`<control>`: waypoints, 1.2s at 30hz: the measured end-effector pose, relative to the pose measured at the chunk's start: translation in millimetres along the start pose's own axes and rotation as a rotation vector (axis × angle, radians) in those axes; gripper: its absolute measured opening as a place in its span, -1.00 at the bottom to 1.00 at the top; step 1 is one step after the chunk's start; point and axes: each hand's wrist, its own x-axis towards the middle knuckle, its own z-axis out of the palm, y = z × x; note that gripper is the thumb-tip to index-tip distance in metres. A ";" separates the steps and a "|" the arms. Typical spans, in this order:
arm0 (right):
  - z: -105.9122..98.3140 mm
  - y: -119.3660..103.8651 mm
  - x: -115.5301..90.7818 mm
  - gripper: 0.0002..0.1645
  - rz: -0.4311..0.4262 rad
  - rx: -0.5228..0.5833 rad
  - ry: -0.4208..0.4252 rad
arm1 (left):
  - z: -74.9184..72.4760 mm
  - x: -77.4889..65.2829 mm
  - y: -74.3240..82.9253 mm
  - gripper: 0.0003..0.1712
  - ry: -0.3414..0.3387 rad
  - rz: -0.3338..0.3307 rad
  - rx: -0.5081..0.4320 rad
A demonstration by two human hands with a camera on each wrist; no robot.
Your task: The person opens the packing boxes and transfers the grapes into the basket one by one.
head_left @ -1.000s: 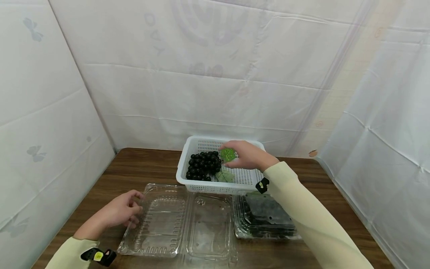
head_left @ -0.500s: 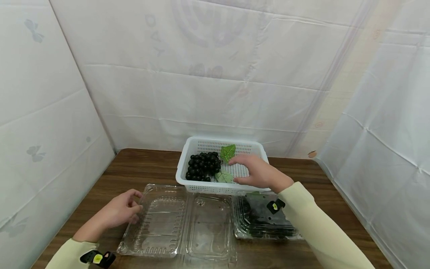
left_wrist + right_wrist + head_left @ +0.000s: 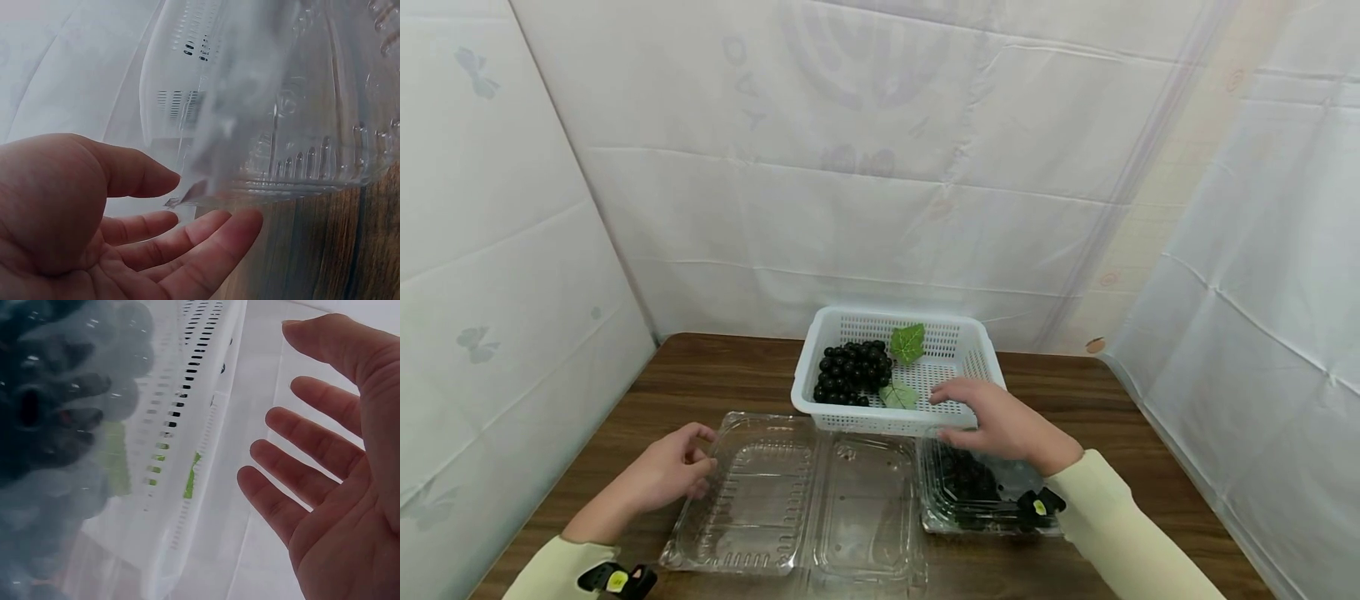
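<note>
In the head view my left hand (image 3: 672, 471) is beside the left edge of an opened clear plastic clamshell (image 3: 760, 500), holding nothing. The left wrist view shows its thumb and fingers spread near the clamshell's rim (image 3: 275, 197); whether a fingertip touches it I cannot tell. My right hand (image 3: 1000, 425) hovers over the front right of a white perforated basket (image 3: 805, 367), fingers apart and nothing between them. Inside the basket lie a bunch of black grapes (image 3: 852, 372) and green leaves (image 3: 908, 343). Below that hand sits a closed clear clamshell (image 3: 943, 508) with dark grapes inside.
Everything stands on a dark wooden table (image 3: 730, 367). White sheets (image 3: 850, 208) hang behind it and at both sides. The opened clamshell's second half (image 3: 867, 517) lies flat between its left half and the closed clamshell.
My right hand has drawn back from the leaf in the basket, moving right and toward me over the closed clamshell. The left hand has stayed almost still.
</note>
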 end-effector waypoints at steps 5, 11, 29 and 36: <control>6.6 0.9 -16.0 -0.50 0.028 0.011 -0.007 | 0.2 -2.9 3.8 -0.53 0.020 0.009 -0.020; 14.1 -1.7 -35.4 -0.51 0.042 0.015 0.023 | 1.5 -4.1 5.4 -0.53 0.056 0.022 0.016; 33.3 -9.8 -74.5 -0.44 0.098 -0.038 0.093 | 12.2 -10.5 26.1 -0.48 0.261 0.208 0.300; 37.3 -13.0 -83.1 -0.40 0.095 -0.117 0.133 | 28.1 -14.5 43.2 -0.48 0.278 0.254 0.323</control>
